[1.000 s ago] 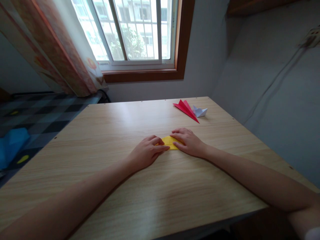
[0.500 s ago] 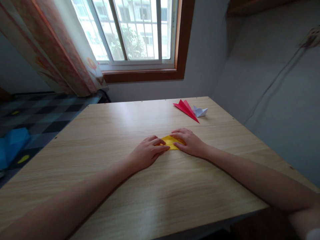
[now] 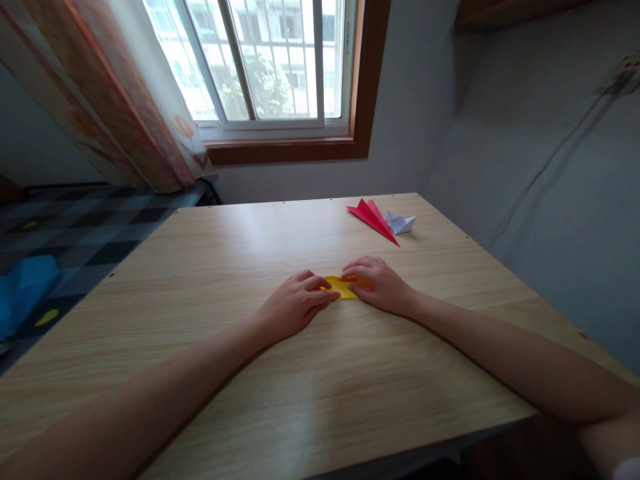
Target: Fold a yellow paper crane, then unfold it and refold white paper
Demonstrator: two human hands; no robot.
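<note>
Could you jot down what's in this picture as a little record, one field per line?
Left hand: fingers and thumb on left end of folded yellow paper
Right hand: fingers and thumb on its right end
Surface: light wood-grain table
Farther back, right: red paper plane beside white paper boat
Left of table: blue object on checked cloth
Background: window, floral curtain
</note>
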